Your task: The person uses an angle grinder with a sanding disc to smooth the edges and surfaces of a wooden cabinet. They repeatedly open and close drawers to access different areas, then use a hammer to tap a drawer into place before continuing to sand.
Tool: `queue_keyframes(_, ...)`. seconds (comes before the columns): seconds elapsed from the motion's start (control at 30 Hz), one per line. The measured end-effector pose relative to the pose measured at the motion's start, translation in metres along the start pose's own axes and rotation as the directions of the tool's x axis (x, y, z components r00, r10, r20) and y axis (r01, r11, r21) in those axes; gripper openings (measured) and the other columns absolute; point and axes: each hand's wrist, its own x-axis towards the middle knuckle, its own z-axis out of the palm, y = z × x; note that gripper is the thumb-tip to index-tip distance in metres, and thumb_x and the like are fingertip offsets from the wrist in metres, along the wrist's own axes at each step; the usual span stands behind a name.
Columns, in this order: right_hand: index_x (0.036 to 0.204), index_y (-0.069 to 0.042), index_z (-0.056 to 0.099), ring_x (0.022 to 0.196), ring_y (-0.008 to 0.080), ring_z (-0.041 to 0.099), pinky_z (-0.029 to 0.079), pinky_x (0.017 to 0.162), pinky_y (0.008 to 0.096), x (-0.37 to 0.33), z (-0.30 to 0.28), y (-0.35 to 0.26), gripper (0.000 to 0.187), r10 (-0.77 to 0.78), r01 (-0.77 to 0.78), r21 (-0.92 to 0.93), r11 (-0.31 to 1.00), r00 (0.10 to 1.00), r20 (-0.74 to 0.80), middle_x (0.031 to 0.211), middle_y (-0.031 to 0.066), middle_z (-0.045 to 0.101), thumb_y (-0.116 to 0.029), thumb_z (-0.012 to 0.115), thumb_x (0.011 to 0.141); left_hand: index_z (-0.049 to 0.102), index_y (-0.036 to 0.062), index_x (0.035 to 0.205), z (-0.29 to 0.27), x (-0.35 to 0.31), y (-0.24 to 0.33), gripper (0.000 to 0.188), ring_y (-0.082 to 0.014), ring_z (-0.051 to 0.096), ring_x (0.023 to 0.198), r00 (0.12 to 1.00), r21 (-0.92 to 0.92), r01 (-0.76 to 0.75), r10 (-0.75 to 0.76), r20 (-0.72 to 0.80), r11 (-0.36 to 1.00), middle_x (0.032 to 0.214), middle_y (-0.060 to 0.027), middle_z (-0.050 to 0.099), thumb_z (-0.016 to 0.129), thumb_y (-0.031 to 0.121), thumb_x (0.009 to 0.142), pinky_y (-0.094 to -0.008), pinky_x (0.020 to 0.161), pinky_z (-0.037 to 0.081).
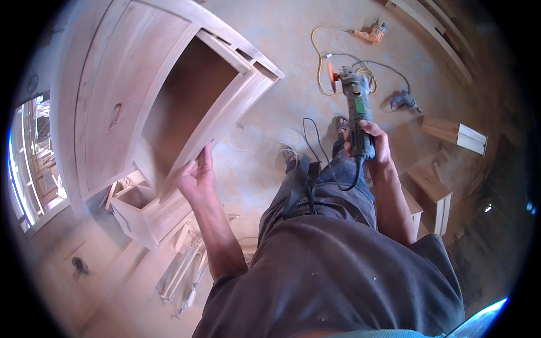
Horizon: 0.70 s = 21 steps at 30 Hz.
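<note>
My right hand (378, 143) is wrapped around the body of an angle grinder (356, 98), held up in front of me. An orange disc (332, 78) sits at the grinder's far end, and its cord drops from the near end toward my legs. To the left stands a pale, unfinished wooden cabinet (141, 48) with a dark, open compartment (194, 84). My left hand (198, 173) grips the cabinet's near wooden edge, its fingertips against the wood and partly hidden. The disc is well apart from the cabinet.
An orange drill (371, 35) and a blue power tool (404, 101) lie on the dusty floor among loose cords. Wooden drawers (431, 194) stand at right. Another wooden drawer (141, 211) is below the cabinet. Long boards (434, 39) lie at the far right.
</note>
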Motion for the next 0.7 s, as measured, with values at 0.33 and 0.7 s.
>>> queue_keyframes(0.33, 0.117, 0.006, 0.057, 0.063, 0.0309, 0.070, 0.058, 0.054, 0.0413, -0.045, 0.032, 0.076, 0.051, -0.168, 0.170, 0.175, 0.970, 0.985, -0.030, 0.086, 0.0215, 0.068, -0.035, 0.067, 0.088, 0.018, -0.0212, 0.150, 0.066, 0.114, 0.041, 0.053, -0.0516, 0.023, 0.150, 0.974, -0.079, 0.103, -0.085, 0.209, 0.991, 0.159, -0.0360, 0.022, 0.025, 0.000, 0.102, -0.0556, 0.124, 0.034)
queue_keyframes(0.7, 0.108, 0.007, 0.061, 0.062, 0.0288, 0.070, 0.057, 0.052, 0.0397, -0.040, 0.016, 0.082, 0.049, -0.147, 0.149, 0.096, 0.984, 0.989, -0.028, 0.083, 0.0201, 0.069, -0.037, 0.069, 0.087, 0.017, -0.0210, 0.151, 0.104, 0.149, 0.057, 0.053, -0.0504, 0.026, 0.149, 0.979, 0.028, 0.036, -0.041, 0.198, 0.999, 0.159, -0.0361, 0.024, 0.021, 0.008, 0.107, -0.0560, 0.123, 0.035)
